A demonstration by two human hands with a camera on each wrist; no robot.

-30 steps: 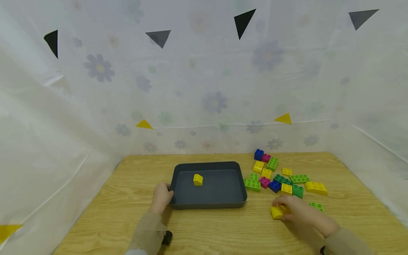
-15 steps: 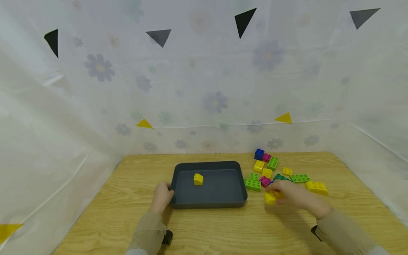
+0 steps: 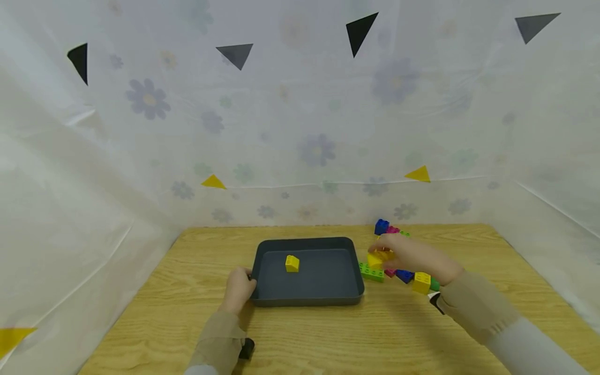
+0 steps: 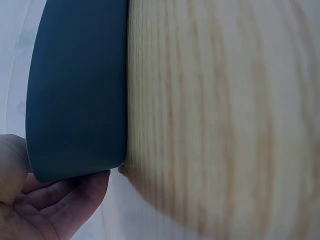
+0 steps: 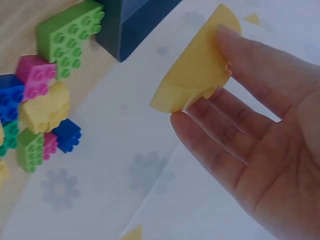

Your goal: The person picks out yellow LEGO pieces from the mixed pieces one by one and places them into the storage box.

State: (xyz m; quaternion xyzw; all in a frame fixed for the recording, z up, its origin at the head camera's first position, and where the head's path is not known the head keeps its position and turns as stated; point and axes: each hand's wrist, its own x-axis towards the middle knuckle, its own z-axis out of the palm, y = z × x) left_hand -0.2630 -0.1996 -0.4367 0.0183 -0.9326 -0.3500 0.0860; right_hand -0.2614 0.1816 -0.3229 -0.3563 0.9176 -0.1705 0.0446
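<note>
My left hand (image 3: 238, 289) grips the left side of a dark grey tray (image 3: 323, 273). In the left wrist view the thumb lies at the rim and the fingers curl against the outside of the tray wall (image 4: 80, 90). Inside the tray sits one small yellow sloped brick (image 3: 292, 264). My right hand (image 3: 414, 256) pinches a yellow curved toy building brick (image 3: 375, 259) in the air, just right of the tray. The right wrist view shows this yellow brick (image 5: 195, 65) tilted between thumb and fingertips, its studs facing the palm.
Several toy bricks lie right of the tray, among them a light green brick (image 3: 372, 272), a blue brick (image 3: 382, 226) and a yellow brick (image 3: 422, 282). My right hand and forearm hide others. A flower-patterned sheet (image 3: 300, 130) hangs behind the wooden table (image 3: 328, 338).
My right hand has lifted the yellow curved brick off the table at the front right and carried it back and left towards the tray. The left hand and tray stay put.
</note>
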